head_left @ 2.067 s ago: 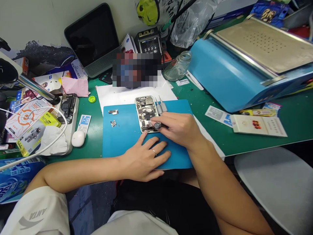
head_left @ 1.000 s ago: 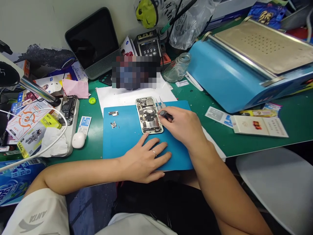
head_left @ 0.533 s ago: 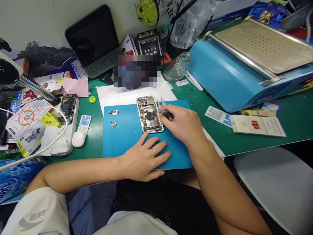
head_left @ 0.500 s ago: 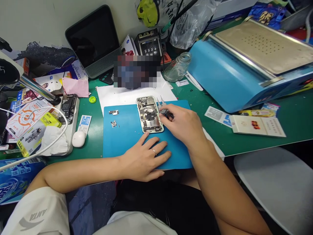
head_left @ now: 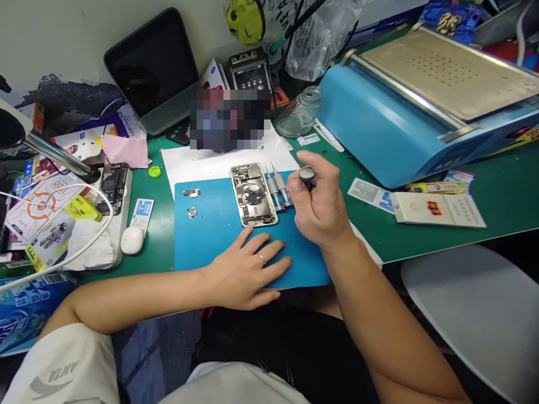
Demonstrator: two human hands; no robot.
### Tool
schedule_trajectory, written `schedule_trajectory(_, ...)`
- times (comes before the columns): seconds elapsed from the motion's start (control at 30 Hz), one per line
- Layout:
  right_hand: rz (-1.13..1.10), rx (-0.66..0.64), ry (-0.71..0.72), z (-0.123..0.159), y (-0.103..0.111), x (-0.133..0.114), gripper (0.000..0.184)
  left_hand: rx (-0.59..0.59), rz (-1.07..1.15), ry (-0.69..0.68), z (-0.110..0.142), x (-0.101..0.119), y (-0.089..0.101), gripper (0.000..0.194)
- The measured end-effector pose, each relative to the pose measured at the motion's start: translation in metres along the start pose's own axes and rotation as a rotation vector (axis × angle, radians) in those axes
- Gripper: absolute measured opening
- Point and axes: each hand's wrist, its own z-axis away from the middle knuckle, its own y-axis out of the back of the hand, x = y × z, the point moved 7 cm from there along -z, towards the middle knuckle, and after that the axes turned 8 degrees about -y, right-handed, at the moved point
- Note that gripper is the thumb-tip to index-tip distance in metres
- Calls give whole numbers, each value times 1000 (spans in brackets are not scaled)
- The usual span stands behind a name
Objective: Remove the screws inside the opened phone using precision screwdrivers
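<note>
An opened phone (head_left: 255, 205) lies on the blue mat (head_left: 202, 247), its internal parts showing. My left hand (head_left: 248, 269) rests flat on the mat, fingers spread, one fingertip at the phone's lower edge. To the phone's right, my right hand (head_left: 318, 205) is closed around a screwdriver (head_left: 307, 175); its round grey end cap faces up, and the tip is hidden. Two more screwdrivers (head_left: 277, 185) with grey shafts lie between the phone and this hand. Small metal phone parts (head_left: 192, 212) and tiny bits sit on the mat's left side.
A blue machine with a perforated metal plate (head_left: 438, 73) fills the right back. Nearby are a glass jar (head_left: 301, 112) and a white box (head_left: 438, 210). On the left are an earbud case (head_left: 132, 240), another opened phone (head_left: 113, 188) and a white cable (head_left: 105, 224).
My right hand has lifted away from the phone's right edge and turned, with the screwdriver in its grip. The two screwdrivers now show more fully. My left hand stays on the mat.
</note>
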Motion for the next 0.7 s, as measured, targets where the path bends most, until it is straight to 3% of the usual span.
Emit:
schedule_trajectory(0.2, -72, -93, 36, 2, -7, 2, 30, -2, -3, 0, 0, 0, 1, 56)
schedule_trajectory(0.4, -126, -26, 198, 6, -1, -13, 24, -3, -10, 0, 0, 0, 0, 57)
schedule_trajectory(0.53, -41, 11, 227, 9, 1, -20, 22, -2, -9, 1, 0, 0, 0, 56)
schedule_trajectory(0.7, -52, -103, 273, 14, -9, -26, 19, -4, -7, 5, 1, 0, -1, 57)
